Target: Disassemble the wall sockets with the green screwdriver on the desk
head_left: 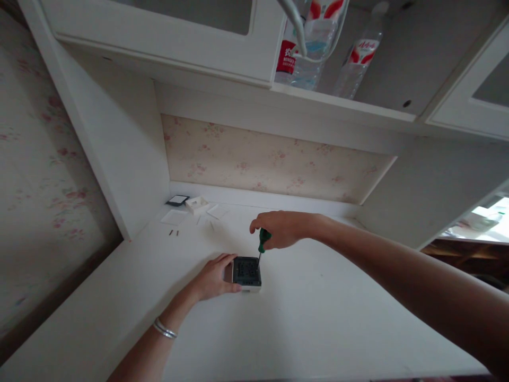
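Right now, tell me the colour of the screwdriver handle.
Dark green: the screwdriver handle shows best in the head view.

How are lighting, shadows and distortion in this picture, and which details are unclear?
Head view: dim, with a soft shadow beside the left hand on the desktop; head view: glare at the right edge; head view: the upper cabinet leans, suggesting wide-angle distortion; head view: fine details in the black-topped box are hardly legible.

A slightly tilted green-handled screwdriver (261,248) meets a black-topped white box (246,272).
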Motion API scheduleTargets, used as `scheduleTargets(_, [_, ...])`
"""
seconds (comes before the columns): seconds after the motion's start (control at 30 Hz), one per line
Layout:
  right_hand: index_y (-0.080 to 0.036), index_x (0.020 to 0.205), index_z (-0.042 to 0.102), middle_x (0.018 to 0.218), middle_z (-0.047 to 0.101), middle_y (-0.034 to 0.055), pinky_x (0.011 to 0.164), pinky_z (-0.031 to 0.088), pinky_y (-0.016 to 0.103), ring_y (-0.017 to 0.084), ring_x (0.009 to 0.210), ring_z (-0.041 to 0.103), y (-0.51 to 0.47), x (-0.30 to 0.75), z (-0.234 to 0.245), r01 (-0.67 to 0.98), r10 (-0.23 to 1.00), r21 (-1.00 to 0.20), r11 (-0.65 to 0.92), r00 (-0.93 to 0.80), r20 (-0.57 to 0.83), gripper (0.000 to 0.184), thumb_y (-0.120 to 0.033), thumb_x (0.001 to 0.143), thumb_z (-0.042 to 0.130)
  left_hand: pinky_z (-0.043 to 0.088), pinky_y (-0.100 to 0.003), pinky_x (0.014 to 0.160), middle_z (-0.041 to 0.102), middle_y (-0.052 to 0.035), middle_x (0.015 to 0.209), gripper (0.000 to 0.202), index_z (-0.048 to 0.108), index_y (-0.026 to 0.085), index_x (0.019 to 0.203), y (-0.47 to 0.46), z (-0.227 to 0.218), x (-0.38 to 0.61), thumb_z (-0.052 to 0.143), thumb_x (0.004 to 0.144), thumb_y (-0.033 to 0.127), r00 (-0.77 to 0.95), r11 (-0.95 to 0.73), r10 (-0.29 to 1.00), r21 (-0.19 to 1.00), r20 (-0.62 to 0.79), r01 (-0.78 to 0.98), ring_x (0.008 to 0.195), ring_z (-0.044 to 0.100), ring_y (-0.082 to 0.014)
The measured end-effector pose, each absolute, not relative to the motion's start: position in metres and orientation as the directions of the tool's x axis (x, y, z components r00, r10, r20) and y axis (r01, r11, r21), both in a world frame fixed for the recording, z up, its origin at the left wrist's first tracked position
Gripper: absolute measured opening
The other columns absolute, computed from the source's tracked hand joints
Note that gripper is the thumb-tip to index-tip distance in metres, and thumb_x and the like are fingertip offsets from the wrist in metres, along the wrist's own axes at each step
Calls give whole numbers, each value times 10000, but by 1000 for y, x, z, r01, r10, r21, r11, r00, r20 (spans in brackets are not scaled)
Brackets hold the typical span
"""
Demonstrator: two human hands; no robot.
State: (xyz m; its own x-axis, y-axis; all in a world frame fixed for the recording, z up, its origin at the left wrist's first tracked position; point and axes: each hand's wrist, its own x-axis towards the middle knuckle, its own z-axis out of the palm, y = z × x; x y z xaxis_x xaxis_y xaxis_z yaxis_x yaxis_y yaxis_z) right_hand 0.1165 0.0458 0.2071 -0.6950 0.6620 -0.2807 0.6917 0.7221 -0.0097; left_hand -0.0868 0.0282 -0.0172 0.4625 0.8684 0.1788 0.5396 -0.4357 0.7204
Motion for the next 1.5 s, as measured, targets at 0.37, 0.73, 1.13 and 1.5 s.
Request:
scheduleTargets(0.37, [-189, 1122, 595, 982, 687, 106, 697, 445, 298, 227, 826, 643, 47, 113, 207, 709, 669, -38, 704, -680, -301, 434, -412, 750, 600, 389, -360, 998, 547, -78, 1276, 795, 494, 241, 1282, 28, -14, -86, 782, 575, 463, 475, -448, 858, 738, 196, 504, 1154, 512, -276])
scheduleTargets(0.73, [-167, 1123, 601, 867, 699, 102, 647, 453, 311, 206, 682, 650, 49, 116, 206, 775, 714, -42, 631, -601, -358, 390, -381, 817, 486, 372, -384, 1018, 515, -85, 1312, 807, 475, 244, 1297, 27, -13, -86, 777, 581, 458, 471, -427, 866, 739, 169, 520, 1181, 489, -293])
scheduleTargets(1.13, [-181, 1121, 583, 959, 683, 108, 687, 435, 287, 203, 800, 634, 48, 116, 207, 710, 669, -22, 704, -672, -318, 339, -244, 799, 497, 387, -371, 1007, 532, -84, 1296, 810, 484, 232, 1292, 28, -16, -86, 784, 572, 453, 462, -432, 867, 741, 184, 515, 1171, 501, -285])
scheduleTargets(1.5, [-186, 1070, 592, 1096, 627, 124, 697, 431, 287, 229, 904, 600, 46, 116, 209, 675, 649, 13, 738, -704, -288, 355, -257, 722, 599, 388, -363, 1002, 531, -76, 1301, 826, 479, 240, 1301, 28, -17, -88, 777, 573, 490, 471, -441, 861, 739, 190, 509, 1163, 507, -281])
